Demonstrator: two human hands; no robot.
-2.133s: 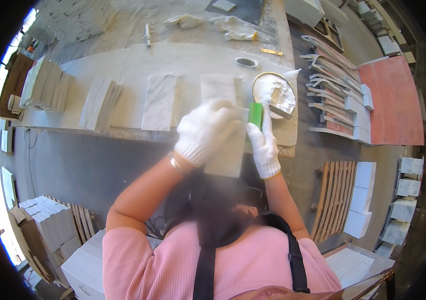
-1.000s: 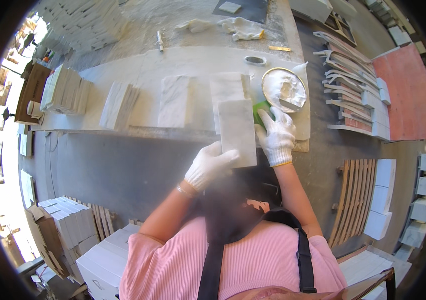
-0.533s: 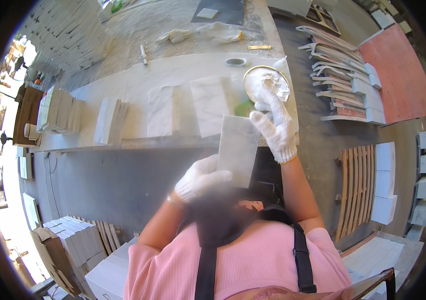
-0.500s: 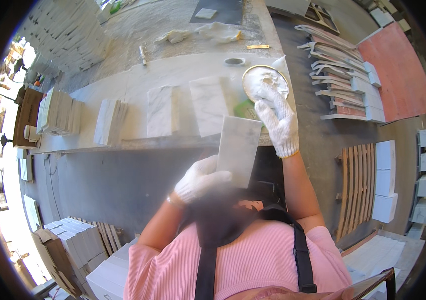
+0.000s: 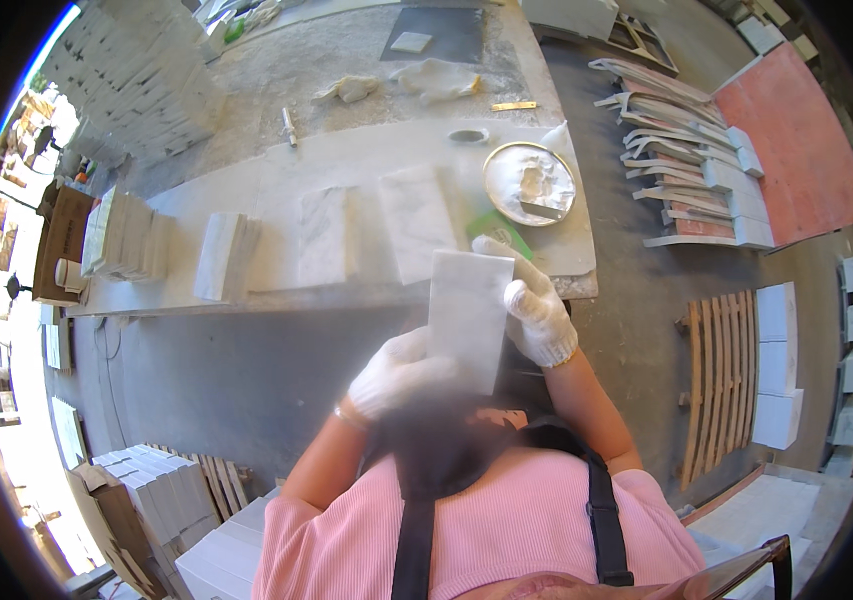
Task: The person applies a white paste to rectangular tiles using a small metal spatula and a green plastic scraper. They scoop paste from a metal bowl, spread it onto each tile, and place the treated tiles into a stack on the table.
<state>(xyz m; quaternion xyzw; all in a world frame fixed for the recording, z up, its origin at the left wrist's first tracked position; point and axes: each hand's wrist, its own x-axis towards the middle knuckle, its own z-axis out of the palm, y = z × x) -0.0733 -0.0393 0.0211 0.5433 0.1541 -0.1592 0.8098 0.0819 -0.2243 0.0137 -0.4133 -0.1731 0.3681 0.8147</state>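
A pale, rectangular stone tile [image 5: 467, 312] stands nearly upright in front of my chest. My left hand [image 5: 398, 376], in a white knit glove, grips it by the lower left edge. My gloved right hand [image 5: 538, 315] is closed at the tile's upper right edge, thumb along the side and fingers at the top corner. Part of that hand is hidden behind the tile. Just beyond, on the table, sits a round tin [image 5: 506, 208] of white paste with a flat grey blade [image 5: 543, 211] in it. A green piece [image 5: 499, 230] lies between tin and hand.
Veined tiles [image 5: 416, 222] and small tile stacks [image 5: 223, 257] line the near table edge. Farther back are rags [image 5: 434, 80], a pen-like tool [image 5: 289, 127] and a tall pile of tiles [image 5: 136, 85]. Right of the table stand a slatted wooden pallet [image 5: 718, 375] and a rack of strips [image 5: 661, 145].
My right hand has come away from the paste tin, down to the tile's right edge. The blade now shows in the paste. The tile has shifted slightly left and down.
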